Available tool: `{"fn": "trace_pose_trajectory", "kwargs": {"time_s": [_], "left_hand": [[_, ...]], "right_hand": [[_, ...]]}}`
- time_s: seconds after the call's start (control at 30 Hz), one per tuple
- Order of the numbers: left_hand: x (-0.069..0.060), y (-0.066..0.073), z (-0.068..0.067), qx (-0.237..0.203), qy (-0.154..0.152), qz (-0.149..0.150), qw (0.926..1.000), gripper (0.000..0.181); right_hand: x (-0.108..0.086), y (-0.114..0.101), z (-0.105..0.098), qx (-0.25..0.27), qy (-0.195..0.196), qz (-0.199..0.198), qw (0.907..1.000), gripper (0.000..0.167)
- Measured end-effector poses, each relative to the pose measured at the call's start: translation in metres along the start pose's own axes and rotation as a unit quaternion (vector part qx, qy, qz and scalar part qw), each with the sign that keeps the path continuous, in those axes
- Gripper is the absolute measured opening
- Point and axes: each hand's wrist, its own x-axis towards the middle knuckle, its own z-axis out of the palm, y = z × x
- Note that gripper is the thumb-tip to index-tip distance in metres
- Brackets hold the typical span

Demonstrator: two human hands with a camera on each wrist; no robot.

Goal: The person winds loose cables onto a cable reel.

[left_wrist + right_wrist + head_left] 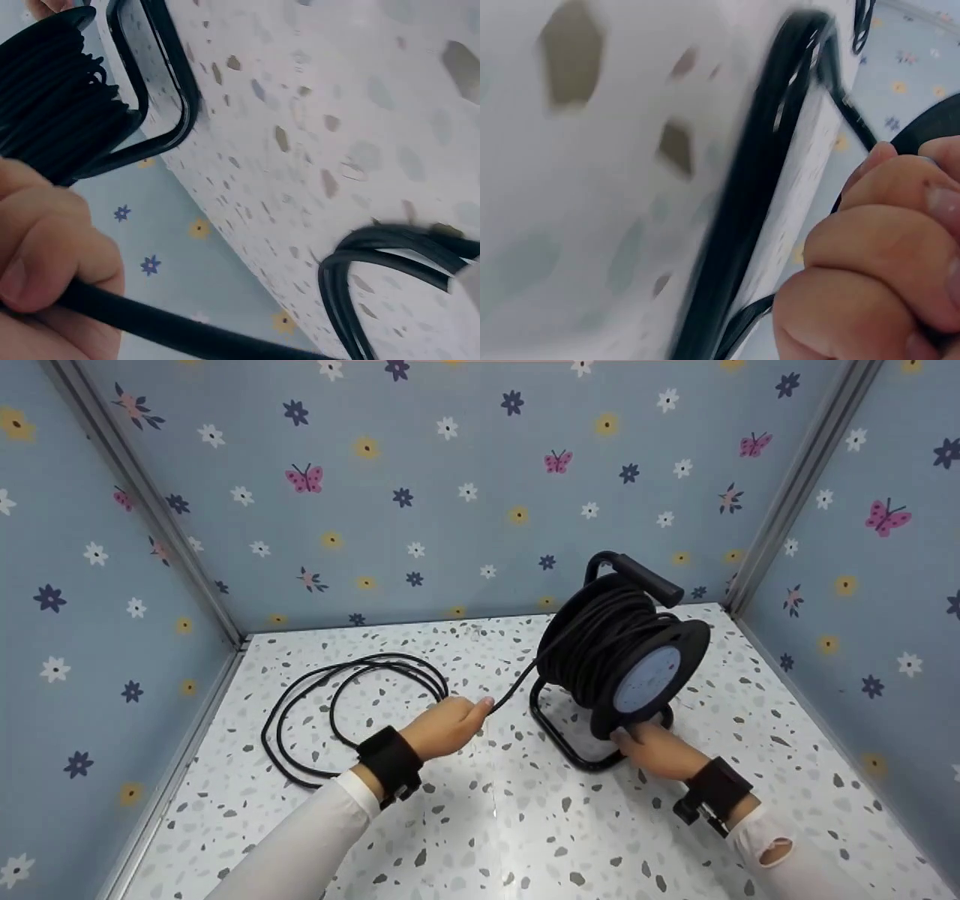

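Observation:
A black cable reel [600, 637] stands at the right of the surface on its tube frame [556, 741], thickly wound with black cable. My left hand [448, 726] grips the cable [517, 684] between the reel and the loose loops [265, 731] lying on the left. In the left wrist view, curled fingers [60, 247] wrap this cable. At the lower edge of the reel's front flange is my right hand [660, 750]. Its fingers [870, 240] are curled there in the right wrist view; what exactly they grip is mostly hidden.
The speckled white surface [465, 840] is bounded by flower-patterned blue walls [465, 457] at the back and both sides. Grey metal posts [142, 502] line the corners. A carrying handle [645, 577] sticks up from the reel near the back wall.

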Motion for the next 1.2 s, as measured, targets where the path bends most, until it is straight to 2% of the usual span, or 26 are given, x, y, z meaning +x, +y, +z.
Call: {"fn": "trace_pose_trajectory", "kwargs": {"time_s": [0.13, 0.3, 0.4, 0.53, 0.7, 0.8, 0.9, 0.97, 1.07, 1.13, 1.2], "left_hand": [[0.011, 0.009, 0.004, 0.003, 0.036, 0.045, 0.9984, 0.056], [0.025, 0.018, 0.008, -0.007, 0.064, 0.078, 0.9949, 0.042], [0.033, 0.024, 0.01, -0.013, 0.065, 0.088, 0.9939, 0.039], [0.046, 0.039, 0.013, 0.011, 0.072, 0.095, 0.9928, 0.038], [0.064, 0.057, 0.018, 0.028, 0.076, 0.092, 0.9925, 0.036], [0.07, 0.062, 0.02, 0.003, 0.081, 0.089, 0.9927, 0.036], [0.071, 0.061, 0.019, -0.049, 0.089, 0.09, 0.9907, 0.039], [0.068, 0.055, 0.018, -0.096, 0.081, 0.079, 0.989, 0.043], [0.063, 0.039, 0.012, -0.174, 0.037, 0.029, 0.9836, 0.055], [0.057, 0.025, 0.009, -0.228, -0.004, -0.024, 0.9734, 0.065], [0.05, 0.01, 0.004, -0.262, -0.039, -0.075, 0.9614, 0.075]], "right_hand": [[-0.003, -0.014, 0.003, 0.003, 0.001, -0.024, 0.9997, 0.041], [-0.006, -0.03, 0.002, 0.017, 0.024, -0.053, 0.9981, 0.041], [-0.008, -0.04, 0.0, 0.049, 0.033, -0.072, 0.9957, 0.042], [-0.01, -0.053, -0.006, 0.103, 0.043, -0.081, 0.9904, 0.044], [-0.012, -0.066, -0.013, 0.178, 0.078, -0.075, 0.978, 0.046], [-0.013, -0.07, -0.017, 0.22, 0.09, -0.069, 0.9688, 0.046], [-0.014, -0.075, -0.025, 0.245, 0.096, -0.068, 0.9624, 0.046], [-0.013, -0.077, -0.032, 0.255, 0.105, -0.068, 0.9588, 0.046], [-0.013, -0.079, -0.044, 0.271, 0.124, -0.065, 0.9524, 0.044], [-0.013, -0.08, -0.051, 0.28, 0.138, -0.06, 0.948, 0.043], [-0.013, -0.079, -0.057, 0.292, 0.15, -0.056, 0.943, 0.042]]}}
